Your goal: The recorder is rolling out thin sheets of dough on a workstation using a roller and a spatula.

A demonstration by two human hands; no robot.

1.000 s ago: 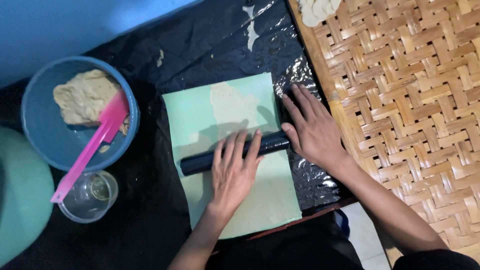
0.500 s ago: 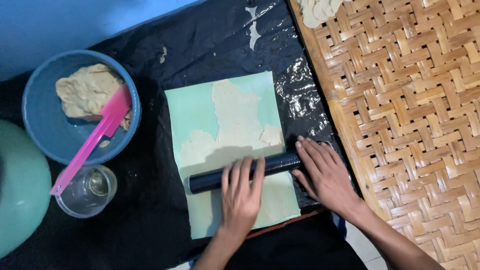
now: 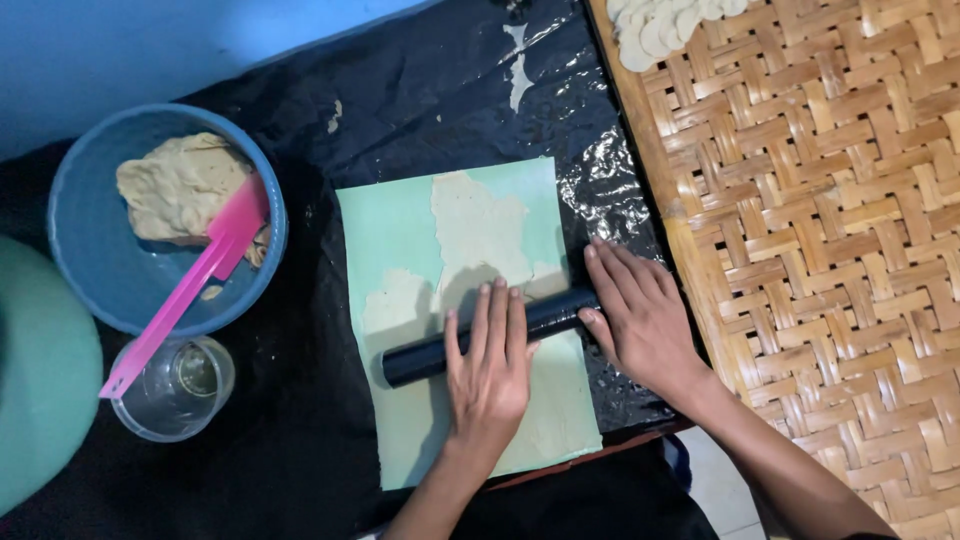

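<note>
now both palms lie flat and open on the black rolling pin [image 3: 455,350], the left hand [image 3: 490,375] pressing near its middle and the right hand [image 3: 640,320] at its far end, neither closed around it. under the palms it lies across thin pale dough [image 3: 480,235] on a green sheet [image 3: 385,235]; the pin looks stiff and smooth, best pressed on top, the dough soft and easily torn. no packages or labels show.

A surface covered in crinkled black plastic sheeting [image 3: 420,110] carries a pale green rectangular mat [image 3: 400,240]; left of it, a round blue bowl [image 3: 75,260] and a clear cup [image 3: 180,395].
</note>
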